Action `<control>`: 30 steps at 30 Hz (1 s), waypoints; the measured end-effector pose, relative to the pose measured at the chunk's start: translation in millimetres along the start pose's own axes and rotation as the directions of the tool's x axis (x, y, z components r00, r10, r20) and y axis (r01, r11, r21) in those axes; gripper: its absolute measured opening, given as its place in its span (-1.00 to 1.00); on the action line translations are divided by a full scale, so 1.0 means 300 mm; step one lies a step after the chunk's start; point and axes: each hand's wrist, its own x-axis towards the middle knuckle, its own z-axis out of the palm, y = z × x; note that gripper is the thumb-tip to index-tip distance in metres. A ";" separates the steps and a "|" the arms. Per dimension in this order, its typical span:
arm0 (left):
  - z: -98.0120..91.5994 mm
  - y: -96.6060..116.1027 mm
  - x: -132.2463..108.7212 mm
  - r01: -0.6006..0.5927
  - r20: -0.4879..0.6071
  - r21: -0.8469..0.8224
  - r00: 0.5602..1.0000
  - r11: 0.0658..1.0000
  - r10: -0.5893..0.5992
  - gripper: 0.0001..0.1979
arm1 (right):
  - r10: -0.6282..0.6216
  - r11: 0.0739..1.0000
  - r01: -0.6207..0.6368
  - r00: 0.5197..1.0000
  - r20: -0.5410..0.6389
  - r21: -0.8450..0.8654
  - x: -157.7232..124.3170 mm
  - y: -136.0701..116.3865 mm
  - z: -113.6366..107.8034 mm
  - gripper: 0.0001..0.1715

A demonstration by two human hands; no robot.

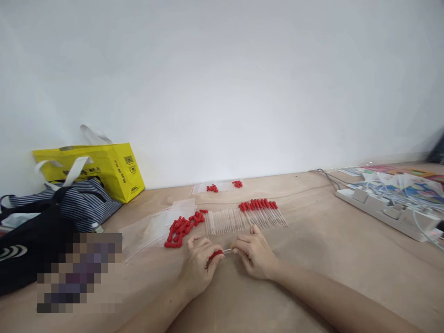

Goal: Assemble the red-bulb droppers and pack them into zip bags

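Observation:
My left hand [201, 263] is closed on a red rubber bulb [215, 254]. A thin clear dropper tube [226, 251] runs from the bulb to my right hand [255, 254], whose fingers pinch its other end. Whether the tube sits inside the bulb is hidden by my left fingers. Beyond my hands lies a row of bare clear tubes [225, 222]. To its right are several droppers [262, 210] with red bulbs on their far ends. A pile of loose red bulbs [180, 229] lies to the left of the row.
Clear plastic bags [152, 226] lie left of the loose bulbs. Near the wall is another bag [225, 186] with red bulbs and tubes. A yellow bag [118, 171] and a striped bag [86, 203] stand at left. At right are a white power strip [385, 212] and colourful packets [416, 187].

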 end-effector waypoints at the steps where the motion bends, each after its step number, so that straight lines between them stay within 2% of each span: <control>1: -0.001 0.001 0.000 -0.007 0.004 0.004 1.000 1.000 0.007 -0.83 | 0.002 1.000 -0.002 1.000 0.008 0.002 0.001 0.000 0.000 -0.79; 13: -0.022 0.001 0.018 -0.127 -0.018 0.095 0.991 0.987 0.129 -0.83 | 0.027 0.999 -0.024 0.993 0.118 -0.027 0.016 0.006 0.002 -0.77; 19: -0.026 -0.015 0.037 -0.088 -0.139 0.136 0.984 0.987 0.107 -0.83 | 0.010 0.990 -0.001 0.998 0.070 -0.138 0.028 0.023 -0.019 -0.79; 21: -0.024 -0.039 0.039 -0.034 -0.145 0.183 0.988 0.983 0.061 -0.84 | 0.077 0.984 -0.071 0.996 0.034 -0.162 0.030 0.041 -0.022 -0.78; 22: -0.024 -0.056 0.038 0.012 -0.148 0.218 0.989 0.976 0.021 -0.77 | 0.151 0.974 -0.149 0.989 -0.002 -0.168 0.032 0.056 -0.024 -0.78; 24: -0.022 -0.092 0.035 0.126 -0.151 0.294 0.985 0.948 -0.084 -0.63 | 0.356 0.915 -0.369 0.929 -0.103 -0.166 0.043 0.096 -0.026 -0.75; 26: -0.021 -0.126 0.031 0.238 -0.156 0.352 0.968 0.905 -0.194 -0.62 | 0.548 0.802 -0.578 0.813 -0.196 -0.153 0.060 0.144 -0.025 -0.73; 28: -0.020 -0.150 0.028 0.320 -0.162 0.386 0.947 0.865 -0.278 -0.65 | 0.664 0.693 -0.704 0.707 -0.244 -0.155 0.079 0.189 -0.021 -0.72; 30: -0.019 -0.164 0.026 0.369 -0.166 0.398 0.930 0.840 -0.329 -0.69 | 0.725 0.616 -0.769 0.638 -0.259 -0.171 0.093 0.221 -0.011 -0.72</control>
